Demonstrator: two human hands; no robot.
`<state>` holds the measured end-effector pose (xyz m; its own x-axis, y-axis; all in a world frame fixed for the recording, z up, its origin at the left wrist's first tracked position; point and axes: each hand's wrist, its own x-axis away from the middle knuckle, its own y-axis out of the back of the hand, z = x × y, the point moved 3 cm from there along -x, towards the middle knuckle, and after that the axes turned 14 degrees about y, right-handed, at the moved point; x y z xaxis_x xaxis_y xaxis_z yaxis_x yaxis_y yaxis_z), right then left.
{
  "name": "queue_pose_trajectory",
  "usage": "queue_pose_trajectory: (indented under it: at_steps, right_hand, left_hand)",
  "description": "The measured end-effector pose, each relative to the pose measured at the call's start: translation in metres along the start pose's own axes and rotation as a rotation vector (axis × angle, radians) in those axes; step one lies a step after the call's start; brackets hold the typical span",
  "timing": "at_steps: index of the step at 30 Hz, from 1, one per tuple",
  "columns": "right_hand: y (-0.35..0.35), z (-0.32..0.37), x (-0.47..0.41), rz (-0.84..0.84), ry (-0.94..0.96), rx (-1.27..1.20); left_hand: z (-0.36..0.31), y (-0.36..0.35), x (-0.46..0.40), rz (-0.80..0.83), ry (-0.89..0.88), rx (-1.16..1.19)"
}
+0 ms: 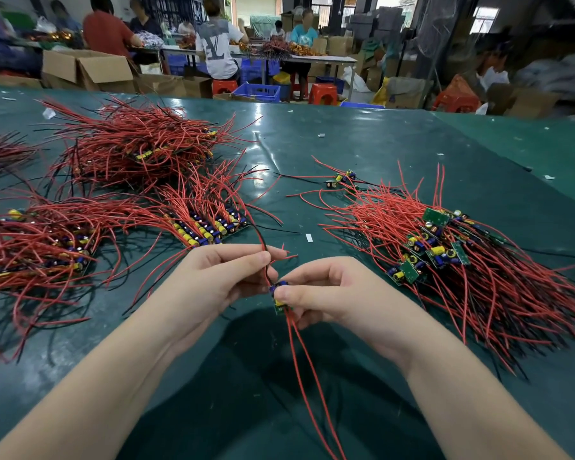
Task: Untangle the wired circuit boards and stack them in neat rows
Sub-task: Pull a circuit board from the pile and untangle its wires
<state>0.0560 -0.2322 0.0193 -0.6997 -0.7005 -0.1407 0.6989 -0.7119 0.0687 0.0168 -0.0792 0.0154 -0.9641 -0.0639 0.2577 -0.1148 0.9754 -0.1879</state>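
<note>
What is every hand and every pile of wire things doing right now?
Left hand: pinching red wires.
Right hand: pinching one small circuit board, held above the table.
Board row ahead of the hands: lined up neatly.
Right pile: boards jumbled, wires tangled.
Far pile: tangled heap.
Left stack: boards side by side, wires fanned out.

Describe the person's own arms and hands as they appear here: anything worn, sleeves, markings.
Both forearms are bare right to the bottom edge of the picture; no sleeve shows. The left hand and the right hand wear no gloves. No rings, watch or wristband show on the sides in view, and no tape or markings. The fingernails that show are short and unpainted.
</note>
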Motion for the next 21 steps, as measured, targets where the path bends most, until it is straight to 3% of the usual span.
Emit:
queue_pose_trajectory:
  at_steps: [21]
  right_hand:
    - [0.0024,-0.0004,0.0017,-0.033,-0.026,-0.018]
  left_hand:
    - [-0.0017,-0.0007,0.0012,-0.062,-0.036,0.05]
